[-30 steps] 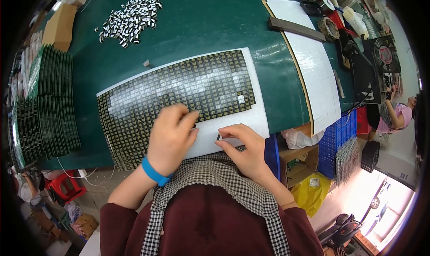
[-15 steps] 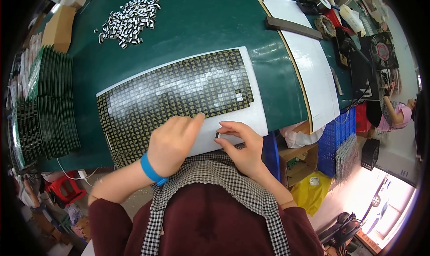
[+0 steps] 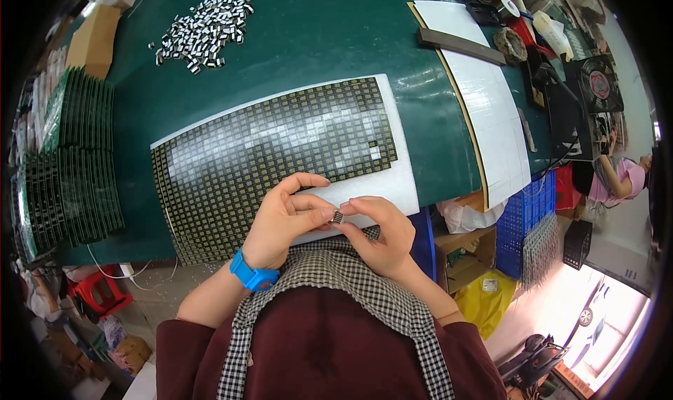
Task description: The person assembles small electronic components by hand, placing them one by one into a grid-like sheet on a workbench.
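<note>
Close in front of my body, a small metal electronic component (image 3: 338,218) is held up between both hands, its dark, slotted face showing. My right hand (image 3: 385,235) pinches it between thumb and fingertips. From the other side, the thumb and a finger of my left hand (image 3: 280,218) grip it too, while the left index finger is bent out above. Beyond the hands lies a large panel of small dark and silvery units in tight rows (image 3: 273,137), resting on a white foam sheet (image 3: 395,183). One dark gap shows near the panel's right end.
A heap of small metal parts (image 3: 203,32) lies at the far left of the green table (image 3: 315,36). Green circuit boards (image 3: 77,141) stand in racks at left. A dark bar (image 3: 459,46) crosses a white board (image 3: 477,99) at right. Another person (image 3: 620,176) sits farther right.
My left hand has turned and moved right, from the panel's near edge to the component. Its thumb and finger now grip the piece, which has been turned in my right hand.
</note>
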`<action>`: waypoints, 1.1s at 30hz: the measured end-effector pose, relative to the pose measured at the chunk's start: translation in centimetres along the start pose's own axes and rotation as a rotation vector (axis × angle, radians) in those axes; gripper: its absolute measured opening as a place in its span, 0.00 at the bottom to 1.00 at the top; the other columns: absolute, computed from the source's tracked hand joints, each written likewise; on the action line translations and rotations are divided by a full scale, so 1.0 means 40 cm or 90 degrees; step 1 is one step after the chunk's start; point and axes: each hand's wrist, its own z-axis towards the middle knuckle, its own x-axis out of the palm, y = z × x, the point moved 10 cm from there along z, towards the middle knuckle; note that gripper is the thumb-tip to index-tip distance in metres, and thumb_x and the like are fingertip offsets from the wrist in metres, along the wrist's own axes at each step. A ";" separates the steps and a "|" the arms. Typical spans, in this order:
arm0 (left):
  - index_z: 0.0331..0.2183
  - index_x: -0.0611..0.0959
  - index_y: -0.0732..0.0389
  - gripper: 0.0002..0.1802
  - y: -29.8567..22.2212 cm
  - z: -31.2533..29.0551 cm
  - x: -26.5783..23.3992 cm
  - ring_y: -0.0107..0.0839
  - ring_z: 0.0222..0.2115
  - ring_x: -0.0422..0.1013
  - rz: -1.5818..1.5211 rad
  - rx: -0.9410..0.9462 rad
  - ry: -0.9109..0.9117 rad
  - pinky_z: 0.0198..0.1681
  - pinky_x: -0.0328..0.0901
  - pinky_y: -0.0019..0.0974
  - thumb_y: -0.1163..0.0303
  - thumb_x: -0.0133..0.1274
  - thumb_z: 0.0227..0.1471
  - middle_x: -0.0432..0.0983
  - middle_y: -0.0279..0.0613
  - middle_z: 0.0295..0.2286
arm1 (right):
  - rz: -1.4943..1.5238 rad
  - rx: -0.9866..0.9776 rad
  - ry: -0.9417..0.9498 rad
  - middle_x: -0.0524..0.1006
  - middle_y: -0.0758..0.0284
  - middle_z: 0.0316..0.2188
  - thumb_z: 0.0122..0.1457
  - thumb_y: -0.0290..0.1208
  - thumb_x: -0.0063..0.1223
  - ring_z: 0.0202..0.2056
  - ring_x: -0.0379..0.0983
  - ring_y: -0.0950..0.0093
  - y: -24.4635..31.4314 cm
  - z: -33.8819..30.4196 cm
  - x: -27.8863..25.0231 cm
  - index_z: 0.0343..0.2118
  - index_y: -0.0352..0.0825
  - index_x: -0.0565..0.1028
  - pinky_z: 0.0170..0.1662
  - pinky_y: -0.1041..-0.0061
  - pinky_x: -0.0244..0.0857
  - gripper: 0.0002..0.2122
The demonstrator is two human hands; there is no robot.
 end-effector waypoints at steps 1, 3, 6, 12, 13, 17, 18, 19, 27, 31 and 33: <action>0.44 0.67 0.67 0.21 0.003 0.001 0.002 0.26 0.30 0.73 -0.007 -0.005 0.000 0.36 0.69 0.27 0.80 0.53 0.47 0.77 0.42 0.28 | -0.002 -0.013 -0.007 0.77 0.62 0.29 0.39 0.15 0.61 0.31 0.75 0.70 0.004 0.000 -0.003 0.39 0.30 0.71 0.34 0.76 0.69 0.20; 0.44 0.67 0.67 0.21 0.007 0.002 0.006 0.27 0.30 0.73 -0.013 -0.010 0.000 0.36 0.69 0.28 0.80 0.53 0.47 0.77 0.42 0.29 | -0.003 -0.015 -0.007 0.77 0.62 0.29 0.39 0.15 0.61 0.31 0.75 0.70 0.006 0.001 -0.005 0.39 0.30 0.70 0.34 0.76 0.69 0.20; 0.44 0.67 0.66 0.20 0.008 0.003 0.009 0.27 0.30 0.74 -0.029 -0.016 0.002 0.36 0.69 0.28 0.79 0.53 0.47 0.77 0.42 0.28 | 0.005 -0.012 -0.007 0.77 0.62 0.29 0.40 0.15 0.61 0.31 0.75 0.70 0.003 0.002 -0.005 0.39 0.30 0.70 0.34 0.76 0.69 0.20; 0.43 0.67 0.65 0.19 0.009 0.002 0.008 0.28 0.30 0.74 -0.028 -0.026 0.007 0.36 0.69 0.28 0.79 0.52 0.48 0.77 0.42 0.28 | 0.015 0.006 -0.018 0.77 0.62 0.29 0.40 0.14 0.60 0.31 0.75 0.71 -0.002 0.001 -0.003 0.38 0.30 0.71 0.35 0.76 0.70 0.19; 0.42 0.67 0.65 0.19 0.008 0.003 0.011 0.28 0.31 0.74 -0.039 -0.017 0.018 0.37 0.69 0.28 0.79 0.53 0.48 0.76 0.41 0.28 | 0.015 0.016 -0.015 0.77 0.62 0.29 0.39 0.14 0.60 0.31 0.75 0.71 -0.003 0.002 -0.004 0.38 0.31 0.71 0.35 0.76 0.70 0.19; 0.42 0.67 0.64 0.18 0.016 0.005 0.021 0.27 0.33 0.72 -0.023 -0.013 0.032 0.38 0.68 0.28 0.79 0.53 0.47 0.75 0.42 0.30 | -0.051 0.020 0.008 0.76 0.63 0.28 0.40 0.16 0.60 0.31 0.75 0.70 0.004 0.004 -0.006 0.37 0.32 0.72 0.34 0.76 0.70 0.18; 0.42 0.68 0.64 0.18 0.015 0.003 0.019 0.27 0.34 0.71 -0.032 -0.023 0.021 0.39 0.67 0.27 0.80 0.52 0.47 0.74 0.42 0.31 | -0.075 -0.022 0.028 0.76 0.64 0.28 0.40 0.18 0.61 0.30 0.74 0.69 0.016 0.011 0.007 0.37 0.33 0.73 0.34 0.75 0.70 0.17; 0.41 0.68 0.64 0.17 -0.002 0.005 0.007 0.26 0.33 0.71 0.021 0.024 0.019 0.38 0.67 0.27 0.81 0.52 0.47 0.74 0.41 0.32 | -0.106 -0.060 0.048 0.75 0.64 0.28 0.40 0.20 0.61 0.30 0.74 0.67 0.026 0.016 0.021 0.37 0.34 0.74 0.34 0.75 0.69 0.17; 0.42 0.74 0.65 0.15 -0.419 -0.038 -0.206 0.33 0.39 0.68 0.781 0.569 -0.363 0.43 0.64 0.32 0.82 0.47 0.49 0.66 0.43 0.43 | -0.147 0.185 -0.364 0.68 0.71 0.18 0.53 0.23 0.51 0.17 0.62 0.83 -0.097 -0.133 -0.260 0.34 0.30 0.72 0.19 0.85 0.54 0.06; 0.54 0.64 0.58 0.31 -0.490 0.016 -0.267 0.48 0.55 0.54 1.100 0.468 -0.444 0.52 0.58 0.41 0.82 0.48 0.46 0.49 0.48 0.57 | -0.034 0.289 -0.719 0.66 0.75 0.18 0.62 0.33 0.39 0.18 0.59 0.87 -0.224 -0.274 -0.540 0.34 0.32 0.69 0.20 0.87 0.50 0.10; 0.55 0.63 0.58 0.34 -0.467 0.053 -0.159 0.50 0.57 0.48 1.166 0.491 -0.288 0.56 0.52 0.42 0.82 0.49 0.44 0.46 0.50 0.58 | -0.150 0.365 -0.803 0.70 0.71 0.25 0.63 0.38 0.37 0.27 0.65 0.83 -0.292 -0.331 -0.646 0.36 0.31 0.69 0.28 0.83 0.58 0.13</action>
